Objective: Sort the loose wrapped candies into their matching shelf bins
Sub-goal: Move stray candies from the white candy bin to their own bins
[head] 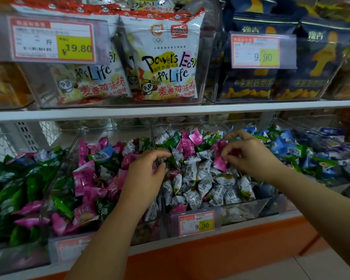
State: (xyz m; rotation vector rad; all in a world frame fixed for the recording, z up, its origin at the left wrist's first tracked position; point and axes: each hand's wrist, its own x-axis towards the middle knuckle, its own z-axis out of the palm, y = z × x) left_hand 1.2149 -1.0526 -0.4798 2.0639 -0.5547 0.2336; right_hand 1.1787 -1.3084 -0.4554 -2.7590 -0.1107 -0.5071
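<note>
Pink candy [219,163]: pinched between thumb and fingertips of my right grip [251,156], held just above the heap in the middle bin [257,207] on the lower shelf. That bin holds mostly white candies [200,186]; pink and green ones lie mixed in towards its back.

My left grip [143,178] hovers over the clear wall between the middle bin and the pink bin [47,190] beside it. Its thumb and forefinger are curled towards each other near a green-and-white wrapper; I cannot tell whether they hold anything.

The pink bin carries mostly pink candies [85,178], with green, white and one blue wrapper among them. Further left lies a mass of green candies [18,178]; to the right of the middle bin, blue candies [281,146] mixed with green.

A price tag [196,224] marked 9.90 sits on the front of the middle bin.

On the upper shelf [170,110], clear boxes hold white snack bags [166,57] and dark blue bags [251,81], each box with its own price label.
</note>
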